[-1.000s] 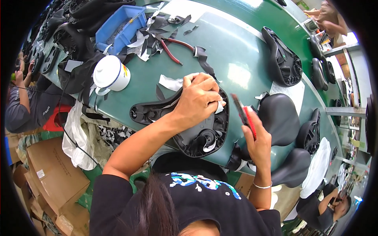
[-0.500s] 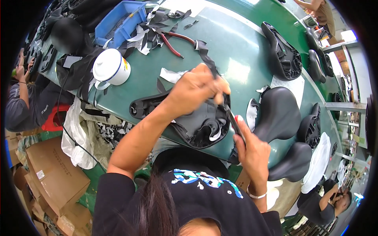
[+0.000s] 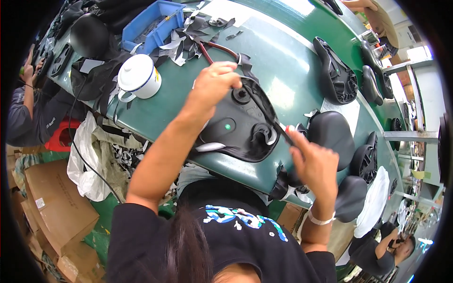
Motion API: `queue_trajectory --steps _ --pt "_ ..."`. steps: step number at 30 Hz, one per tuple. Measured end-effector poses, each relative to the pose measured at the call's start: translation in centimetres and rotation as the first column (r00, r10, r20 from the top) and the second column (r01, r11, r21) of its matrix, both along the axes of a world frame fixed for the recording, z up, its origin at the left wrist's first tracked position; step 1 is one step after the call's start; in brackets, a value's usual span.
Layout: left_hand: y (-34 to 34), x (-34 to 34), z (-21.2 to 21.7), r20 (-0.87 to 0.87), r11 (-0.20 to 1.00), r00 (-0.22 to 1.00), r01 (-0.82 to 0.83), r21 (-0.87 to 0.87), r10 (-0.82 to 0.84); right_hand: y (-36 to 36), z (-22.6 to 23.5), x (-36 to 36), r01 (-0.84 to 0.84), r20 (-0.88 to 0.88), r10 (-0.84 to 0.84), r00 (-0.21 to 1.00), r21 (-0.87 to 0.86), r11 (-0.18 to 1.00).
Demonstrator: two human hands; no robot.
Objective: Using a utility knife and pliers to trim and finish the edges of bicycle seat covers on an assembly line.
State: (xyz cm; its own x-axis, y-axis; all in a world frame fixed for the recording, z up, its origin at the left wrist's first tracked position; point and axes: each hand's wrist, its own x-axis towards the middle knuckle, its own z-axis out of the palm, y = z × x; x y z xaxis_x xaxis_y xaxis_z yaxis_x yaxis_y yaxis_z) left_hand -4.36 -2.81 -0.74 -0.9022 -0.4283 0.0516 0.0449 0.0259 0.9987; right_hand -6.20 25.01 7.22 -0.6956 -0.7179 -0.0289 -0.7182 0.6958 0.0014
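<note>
Bent over the upturned bicycle saddle (image 3: pixel 243 120), my left hand (image 3: pixel 214 87) has its fingers closed on the far edge of the shell. Its underside faces up, with black cover material folded around the rim and a curled flap at the near right. My right hand (image 3: pixel 315 162) grips a narrow, dark, blade-like tool (image 3: pixel 283 133), whose tip lies against the saddle's right rim. A small red spot shows by the fingers; I cannot tell what it belongs to. Just beyond my left hand lie red-handled pliers (image 3: pixel 206 53), partly hidden.
A white enamel mug (image 3: pixel 144 80) stands left, near a blue bin (image 3: pixel 153 28) and black scraps (image 3: pixel 186 40). Other saddles lie at the right, including an upturned one (image 3: pixel 334 75) and a smooth black one (image 3: pixel 332 137). Cardboard boxes (image 3: pixel 59 203) sit on the floor. Other people work nearby.
The saddle has turned, its narrow end now pointing away. My left hand has moved left from the black strip to the saddle's edge. My right hand has shifted slightly right with the tool.
</note>
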Motion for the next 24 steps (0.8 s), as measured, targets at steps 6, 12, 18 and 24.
queue_trajectory --steps 6,12,18,24 --pt "3.1 4.5 4.3 0.007 0.955 0.976 0.211 0.208 -0.217 -0.4 0.6 -6.4 -0.336 0.208 0.348 0.914 -0.089 0.938" --pt "-4.6 5.3 5.7 -0.605 0.642 0.791 0.51 0.572 -0.089 2.4 0.8 0.9 -0.189 0.058 0.184 0.981 0.09 0.978" --pt "4.1 3.9 4.4 0.242 0.141 0.864 0.334 -0.932 -0.442 3.4 0.9 1.2 -0.157 0.045 0.156 0.987 0.021 0.987" --pt "4.1 1.4 5.0 -0.135 0.681 0.991 0.116 0.723 -0.026 4.9 -1.1 6.7 0.116 0.208 -0.093 0.974 -0.105 0.988"
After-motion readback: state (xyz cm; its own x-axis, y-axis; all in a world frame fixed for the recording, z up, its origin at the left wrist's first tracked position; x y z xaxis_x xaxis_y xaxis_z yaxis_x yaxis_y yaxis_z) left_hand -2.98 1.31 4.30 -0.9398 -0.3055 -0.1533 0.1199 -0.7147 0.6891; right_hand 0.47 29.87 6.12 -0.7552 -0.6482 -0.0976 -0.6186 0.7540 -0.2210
